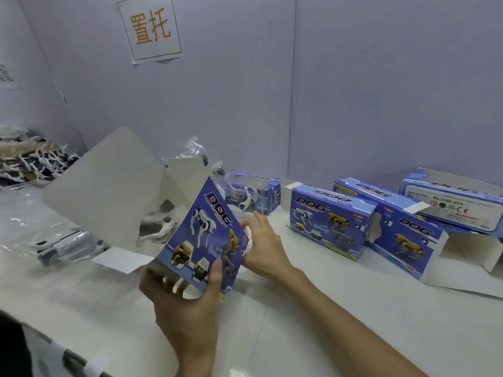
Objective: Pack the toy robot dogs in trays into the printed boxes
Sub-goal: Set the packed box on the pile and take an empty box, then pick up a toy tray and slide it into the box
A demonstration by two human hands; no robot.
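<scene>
A blue printed "DOG" box (pixel 206 235) is tilted up above the white table, its grey flaps (pixel 109 183) spread open to the upper left. My left hand (pixel 182 303) grips its lower end, thumb across the printed face. My right hand (pixel 261 246) touches the box's right edge with its fingers bent against it. A toy robot dog in a clear tray (pixel 62 244) lies on the table left of the box. Another white dog (pixel 160 227) shows just behind the open flaps.
Several more printed boxes lie at the right: a closed one (pixel 329 221), an open-ended one (pixel 402 235), another behind (pixel 451 202), and a windowed one with a dog (pixel 253 197). A heap of trays and dogs (pixel 30 159) sits at the far left. A purple wall stands behind.
</scene>
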